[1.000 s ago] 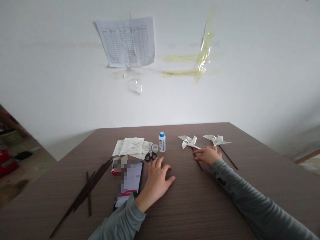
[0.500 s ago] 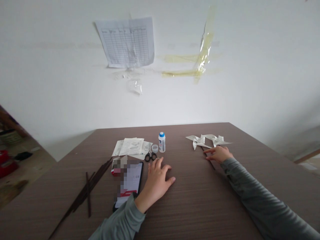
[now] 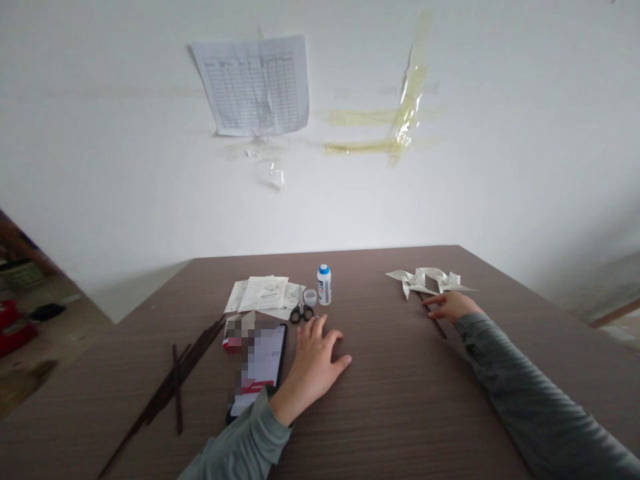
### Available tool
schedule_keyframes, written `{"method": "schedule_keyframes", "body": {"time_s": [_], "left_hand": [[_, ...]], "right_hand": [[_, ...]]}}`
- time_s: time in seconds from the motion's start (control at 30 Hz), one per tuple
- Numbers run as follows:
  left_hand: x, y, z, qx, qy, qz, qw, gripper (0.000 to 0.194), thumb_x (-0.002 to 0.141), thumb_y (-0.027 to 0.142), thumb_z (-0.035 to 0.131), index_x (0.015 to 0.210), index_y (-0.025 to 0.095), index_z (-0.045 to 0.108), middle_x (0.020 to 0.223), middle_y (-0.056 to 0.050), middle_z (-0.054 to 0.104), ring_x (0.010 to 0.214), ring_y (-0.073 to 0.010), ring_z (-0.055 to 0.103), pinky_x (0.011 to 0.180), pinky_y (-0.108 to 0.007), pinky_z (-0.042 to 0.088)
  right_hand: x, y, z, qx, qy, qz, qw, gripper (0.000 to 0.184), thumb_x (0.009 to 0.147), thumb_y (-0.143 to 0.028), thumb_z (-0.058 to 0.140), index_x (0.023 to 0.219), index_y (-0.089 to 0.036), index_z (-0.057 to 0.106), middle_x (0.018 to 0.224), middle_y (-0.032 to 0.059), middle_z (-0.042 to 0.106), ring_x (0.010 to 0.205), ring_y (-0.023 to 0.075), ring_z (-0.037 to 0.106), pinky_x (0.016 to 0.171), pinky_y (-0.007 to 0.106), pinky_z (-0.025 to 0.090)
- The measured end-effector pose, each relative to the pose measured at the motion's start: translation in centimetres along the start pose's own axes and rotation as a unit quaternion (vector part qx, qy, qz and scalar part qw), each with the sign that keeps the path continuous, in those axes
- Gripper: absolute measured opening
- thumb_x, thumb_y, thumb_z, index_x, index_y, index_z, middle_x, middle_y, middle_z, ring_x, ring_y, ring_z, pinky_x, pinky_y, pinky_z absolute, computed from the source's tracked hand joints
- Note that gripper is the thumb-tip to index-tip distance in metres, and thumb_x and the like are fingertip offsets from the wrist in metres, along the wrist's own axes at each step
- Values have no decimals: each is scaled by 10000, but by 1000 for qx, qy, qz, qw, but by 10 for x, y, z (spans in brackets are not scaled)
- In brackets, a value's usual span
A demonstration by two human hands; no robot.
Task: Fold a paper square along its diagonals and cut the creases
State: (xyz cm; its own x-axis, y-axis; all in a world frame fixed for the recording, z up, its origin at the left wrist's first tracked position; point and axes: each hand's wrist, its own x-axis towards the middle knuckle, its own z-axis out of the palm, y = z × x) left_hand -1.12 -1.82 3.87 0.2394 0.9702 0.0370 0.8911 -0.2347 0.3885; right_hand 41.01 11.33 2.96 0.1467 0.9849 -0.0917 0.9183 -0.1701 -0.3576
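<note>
On the right of the table, two white paper pinwheels (image 3: 411,282) lie side by side. From the left one a thin dark stick (image 3: 437,325) runs toward me. My right hand (image 3: 453,308) has its fingers closed at this stick, just below the pinwheels; the palm side is hidden. My left hand (image 3: 320,350) rests palm down on the table with fingers spread, holding nothing. Beside it on the left lies a phone (image 3: 265,367) with a lit screen. Black-handled scissors (image 3: 302,312) are just beyond its fingertips.
A white bottle with a blue cap (image 3: 325,285) stands behind the scissors, next to a small clear cup (image 3: 310,297). White paper packets (image 3: 263,293) and a small red-and-white box (image 3: 233,337) sit farther left. Several dark sticks (image 3: 175,380) are spread at the left. A wall (image 3: 350,207) bounds the table's back.
My right hand has slid a little to the right, and both pinwheels and the stick have moved with it. The left hand has stayed in place.
</note>
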Motion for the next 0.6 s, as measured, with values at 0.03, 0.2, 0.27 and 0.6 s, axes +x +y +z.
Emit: {"method": "schedule_keyframes", "body": {"time_s": [0.03,0.2,0.27,0.6], "left_hand": [[0,1,-1,-1,-2,-3,1000,383,1109,340,987,1480,256,946,2001,-235,631,1912,-554,530,1576,-822,408],[-1,0,-2,8,-9,-5,1000,400,1118,359,981,1503,263,935,2015,-222,617,1918,-541,524,1583,-810,403],[0,-2,-1,11,-11,0,1000,396,1124,378,971,1503,271,930,2019,-217,613,1918,-538,523,1576,-820,408],[-1,-3,-1,23,-18,-1,1000,424,1133,348,952,1545,257,915,2029,-232,599,1934,-550,499,1581,-830,393]], "right_hand": [[1,2,-1,2,3,-1,1000,360,834,-176,1027,1191,-220,1041,1221,197,1004,1323,511,952,1227,589,732],[6,14,-2,12,29,-4,1000,269,773,-164,991,1030,-236,1024,1113,160,1002,1247,503,968,1169,595,759],[8,19,-2,17,40,-4,999,227,763,-150,962,962,-250,1007,1065,147,998,1191,498,977,1137,611,766],[1,22,-5,55,132,-49,989,162,785,-344,1040,725,-305,894,753,120,878,840,467,934,932,659,790]]}}
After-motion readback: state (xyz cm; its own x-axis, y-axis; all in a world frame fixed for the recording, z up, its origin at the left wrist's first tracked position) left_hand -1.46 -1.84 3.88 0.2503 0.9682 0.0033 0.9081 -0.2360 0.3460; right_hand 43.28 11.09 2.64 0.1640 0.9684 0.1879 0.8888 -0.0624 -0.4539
